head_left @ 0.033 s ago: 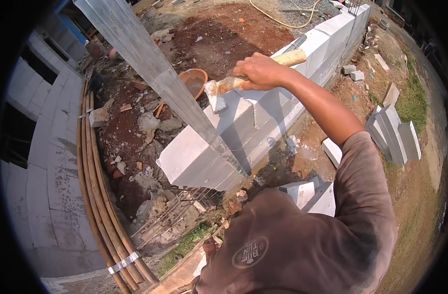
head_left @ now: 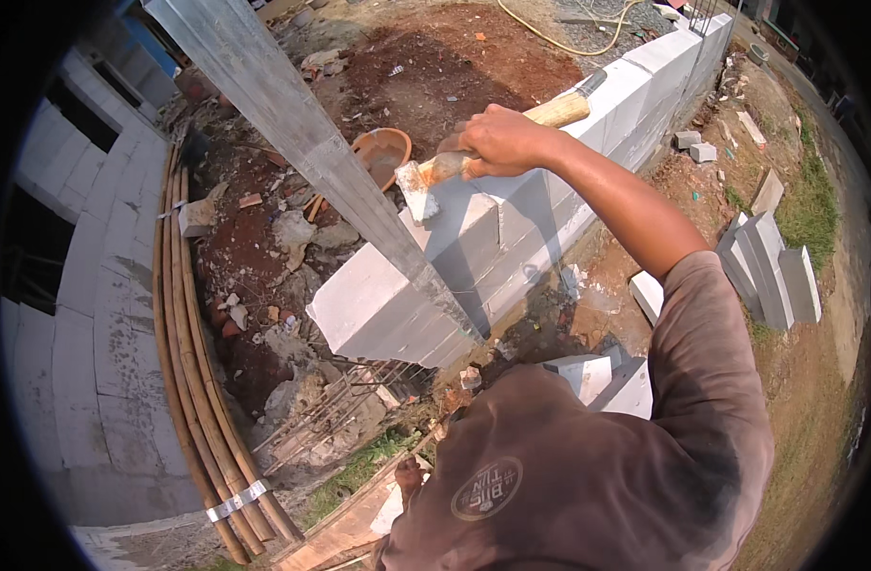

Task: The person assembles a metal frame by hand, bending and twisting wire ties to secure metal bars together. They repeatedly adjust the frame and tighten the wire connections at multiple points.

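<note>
hammer (head_left: 444, 168) — basin (head_left: 405, 145) beyond, grey inside

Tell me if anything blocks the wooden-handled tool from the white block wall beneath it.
Nothing visible stands between the wooden-handled tool in the right hand and the white block wall. The grey metal bar slants just left of the tool's head and hides part of the wall's near end.

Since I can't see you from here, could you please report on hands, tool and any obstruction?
Right hand gripping hammer, left hand not visible. Hammer over wall, contact unclear. Metal post left of hammer, possibly in the way.
</note>
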Demonstrator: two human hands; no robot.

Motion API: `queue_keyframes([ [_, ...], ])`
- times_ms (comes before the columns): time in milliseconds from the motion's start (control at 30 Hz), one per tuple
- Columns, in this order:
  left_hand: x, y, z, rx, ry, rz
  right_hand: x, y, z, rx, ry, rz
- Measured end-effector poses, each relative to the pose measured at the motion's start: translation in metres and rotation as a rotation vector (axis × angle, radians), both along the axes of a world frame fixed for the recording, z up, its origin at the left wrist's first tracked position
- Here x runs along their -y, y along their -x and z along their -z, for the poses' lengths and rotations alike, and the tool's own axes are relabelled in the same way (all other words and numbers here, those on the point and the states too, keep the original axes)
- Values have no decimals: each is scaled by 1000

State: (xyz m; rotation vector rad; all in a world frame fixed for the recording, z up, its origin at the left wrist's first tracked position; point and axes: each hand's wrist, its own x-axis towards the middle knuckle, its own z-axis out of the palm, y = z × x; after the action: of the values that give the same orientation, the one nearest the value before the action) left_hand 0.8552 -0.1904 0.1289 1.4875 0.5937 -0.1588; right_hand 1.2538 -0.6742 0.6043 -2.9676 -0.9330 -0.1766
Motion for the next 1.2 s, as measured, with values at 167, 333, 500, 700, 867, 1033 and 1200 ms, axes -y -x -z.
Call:
queue_keyframes([
  [167,60,5,-30,-221,-350,67,-30,-34,20,-162,68,-219],
  [333,86,-2,-35,-353,-408,6,-47,-42,32,-355,49,-288],
  [500,99,-14,-30,-399,-424,-1,-47,-40,39,-396,-10,-306],
  [700,104,-31,-29,-390,-435,26,-5,-49,19,-97,-317,-236],
  [867,111,-34,-31,-401,-434,1,103,-75,-75,336,-656,183],
  [1033,112,-46,-36,-426,-455,-13,231,-57,31,380,-1080,643],
  [1200,111,-45,-43,-450,-463,-21,346,-110,92,180,-1232,1180],
])
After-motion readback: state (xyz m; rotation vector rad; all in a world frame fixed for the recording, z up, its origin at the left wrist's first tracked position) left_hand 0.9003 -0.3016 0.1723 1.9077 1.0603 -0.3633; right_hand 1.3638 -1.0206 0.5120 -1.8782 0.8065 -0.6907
